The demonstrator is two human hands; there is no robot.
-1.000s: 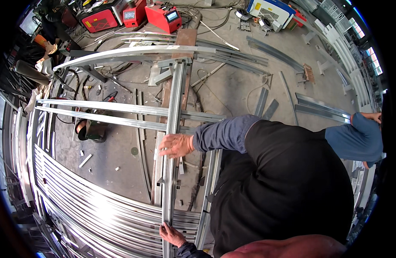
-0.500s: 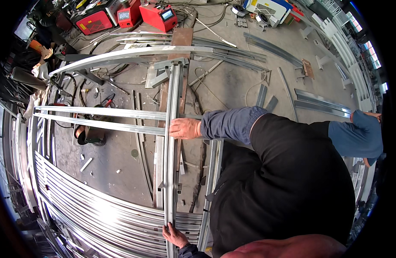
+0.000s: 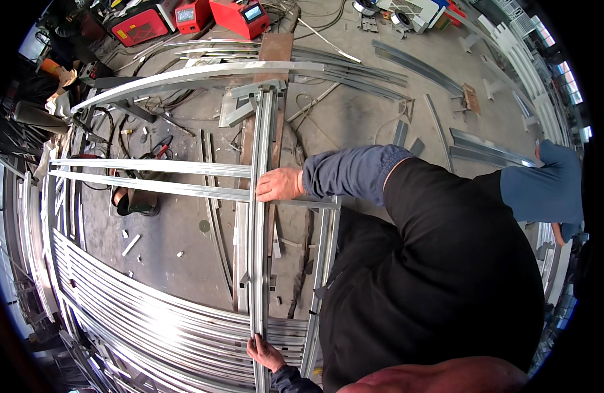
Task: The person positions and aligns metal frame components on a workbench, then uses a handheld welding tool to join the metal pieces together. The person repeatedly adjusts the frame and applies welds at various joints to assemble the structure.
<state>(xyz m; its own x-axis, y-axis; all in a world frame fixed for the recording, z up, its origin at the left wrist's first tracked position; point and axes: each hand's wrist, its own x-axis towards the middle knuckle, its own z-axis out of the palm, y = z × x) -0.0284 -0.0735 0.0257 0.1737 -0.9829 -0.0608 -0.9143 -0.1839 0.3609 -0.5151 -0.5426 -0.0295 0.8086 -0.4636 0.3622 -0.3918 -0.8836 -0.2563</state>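
Note:
A long silvery metal profile (image 3: 259, 255) runs from the far middle to the near edge and lies across two thinner crossbars (image 3: 151, 167). My right hand (image 3: 280, 184) wraps over it where the crossbars meet it, closed, fingertips on its left edge. Closer in, my left hand (image 3: 266, 354) is closed round the same profile near its lower end, thumb on top. Beneath that end lies a panel of several parallel metal bars (image 3: 164, 327). A second upright rail (image 3: 321, 275) stands beside my black-clad body. The undersides of both grips are hidden.
A curved metal bar (image 3: 204, 73) spans the far side. Red machines (image 3: 240, 18) stand at the back, with cables on the floor. Loose metal strips (image 3: 420, 65) lie at the far right. Another person in a blue top (image 3: 541, 187) is behind me at the right.
My right hand has slid slightly farther away along the profile, uncovering a crossbar below its wrist. My left hand keeps its place on the profile. The view has shifted a little.

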